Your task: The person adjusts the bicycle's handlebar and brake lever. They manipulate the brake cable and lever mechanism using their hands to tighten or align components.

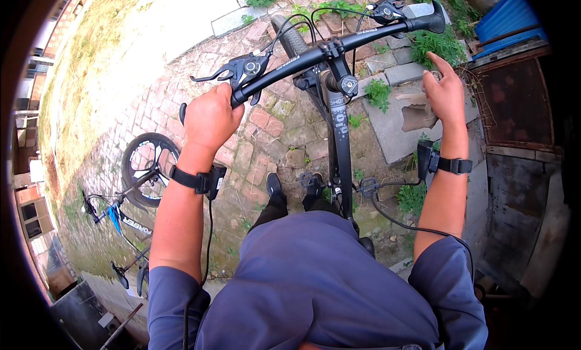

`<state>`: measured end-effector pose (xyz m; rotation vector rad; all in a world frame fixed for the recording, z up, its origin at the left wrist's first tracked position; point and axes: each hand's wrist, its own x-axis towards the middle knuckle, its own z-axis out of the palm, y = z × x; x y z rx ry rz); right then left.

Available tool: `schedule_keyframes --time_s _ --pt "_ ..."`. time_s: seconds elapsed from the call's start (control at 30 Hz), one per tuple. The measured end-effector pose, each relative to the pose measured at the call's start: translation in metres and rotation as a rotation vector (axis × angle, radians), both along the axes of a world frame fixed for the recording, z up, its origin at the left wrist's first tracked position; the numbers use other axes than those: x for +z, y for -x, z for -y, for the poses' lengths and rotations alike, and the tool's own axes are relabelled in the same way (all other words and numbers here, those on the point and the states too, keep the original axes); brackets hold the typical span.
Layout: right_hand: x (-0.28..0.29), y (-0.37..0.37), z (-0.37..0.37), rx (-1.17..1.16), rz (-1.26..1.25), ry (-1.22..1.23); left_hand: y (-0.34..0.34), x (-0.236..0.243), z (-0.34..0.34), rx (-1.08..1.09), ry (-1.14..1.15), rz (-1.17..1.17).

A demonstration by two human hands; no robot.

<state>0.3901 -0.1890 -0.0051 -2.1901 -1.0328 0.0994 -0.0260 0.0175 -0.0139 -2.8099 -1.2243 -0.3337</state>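
Head view. From where I stand, the black bicycle (341,132) is upright beside the person, its handlebar (296,64) running obliquely across the upper part of the scene. Both dark shoes (274,183) are on the paving to the left of the frame; the saddle (366,246) is partly hidden at the person's right side.

The left hand (212,117) is closed around the handlebar's left end, knuckles uppermost, just beside the left shifter and brake lever (247,68). The right hand (443,89) is raised and apart from the handlebar, index finger extended. A grey-beige patch (417,112) shows next to its fingers; I cannot tell whether this is a held cloth, nor whether the remaining fingers are closed on anything. The right grip (428,22) is free of any hand.

Each wrist carries a black strap (193,179) with a small module and cable. Well apart to the left is a second bicycle (130,220), blue and black. Ground: worn brick paving (257,147) with weeds (378,94) and grey slabs. A blue sheet (511,20) lies above a rusty brown panel (514,102) at right.
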Motion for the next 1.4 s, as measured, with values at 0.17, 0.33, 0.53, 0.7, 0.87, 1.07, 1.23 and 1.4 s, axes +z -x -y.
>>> schedule_keyframes --time_s 0.17,0.33,0.53,0.7,0.87,1.07,1.23,1.4 --pt "-0.002 0.003 -0.001 0.006 -0.003 0.004 -0.001 0.001 0.0 0.008 -0.006 0.0" --pt "0.0 0.01 -0.001 0.027 -0.003 0.021 -0.001 0.002 0.001 0.015 0.007 -0.002" --pt "-0.003 0.014 0.0 0.052 -0.001 0.028 -0.002 0.004 0.002 0.007 0.006 0.0" --pt "-0.002 0.019 -0.001 0.062 -0.043 0.027 -0.001 0.004 0.001 0.004 0.009 -0.001" --pt "-0.001 0.021 -0.001 0.077 -0.026 0.022 -0.001 0.002 -0.001 0.001 0.003 -0.002" --pt "-0.001 0.023 0.0 0.077 -0.049 0.021 -0.001 0.004 0.001 0.006 0.004 -0.004" --pt "-0.002 0.022 0.001 0.083 0.003 0.04 -0.002 0.005 0.001 -0.004 0.002 0.016" --pt "-0.001 0.027 -0.001 0.089 -0.047 0.029 -0.002 0.005 0.002 0.001 0.009 0.022"
